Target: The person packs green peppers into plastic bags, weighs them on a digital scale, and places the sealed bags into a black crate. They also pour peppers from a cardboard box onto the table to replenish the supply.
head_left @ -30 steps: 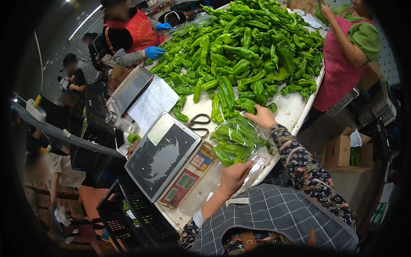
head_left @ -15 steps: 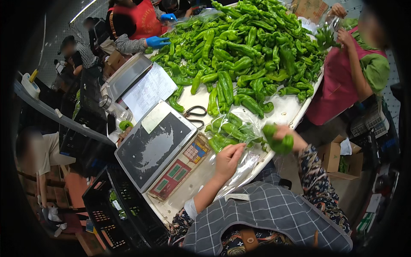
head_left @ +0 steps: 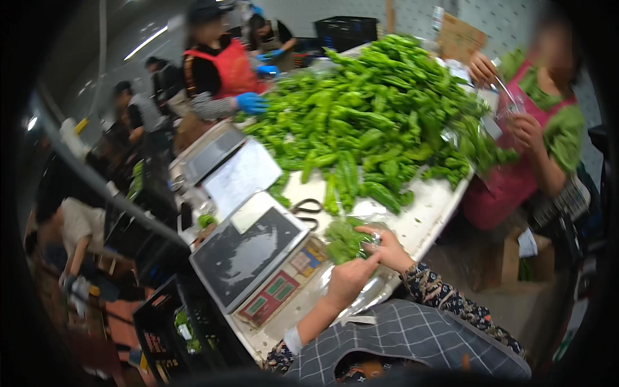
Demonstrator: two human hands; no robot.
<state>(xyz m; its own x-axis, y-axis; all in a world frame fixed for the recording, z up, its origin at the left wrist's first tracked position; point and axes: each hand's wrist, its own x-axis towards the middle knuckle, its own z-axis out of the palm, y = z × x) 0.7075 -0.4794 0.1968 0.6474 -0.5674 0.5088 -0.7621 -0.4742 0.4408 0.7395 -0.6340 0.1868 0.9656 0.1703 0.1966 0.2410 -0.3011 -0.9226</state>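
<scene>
A clear plastic bag of green peppers (head_left: 345, 240) lies on the white table just right of the scale. My left hand (head_left: 351, 280) is closed, its fingers pinching the near side of the bag. Right beside it, almost touching, my right hand (head_left: 389, 250) closes on the bag's mouth, with its fingertips against the plastic. Blur hides exactly how those fingers grip. Beyond the bag rises a large heap of long green peppers (head_left: 387, 116). Black-handled scissors (head_left: 307, 208) lie between the heap and the scale.
A digital scale (head_left: 248, 248) stands left of the bag, with a paper sheet (head_left: 244, 169) and a second scale (head_left: 216, 153) beyond it. Black crates (head_left: 174, 329) are at lower left. Co-workers stand across the table and at right, near a cardboard box (head_left: 525, 258).
My right hand has moved left from beside the bag to its mouth; the pepper it held no longer shows separately. My head view has tilted up, and the right co-worker's hands have shifted.
</scene>
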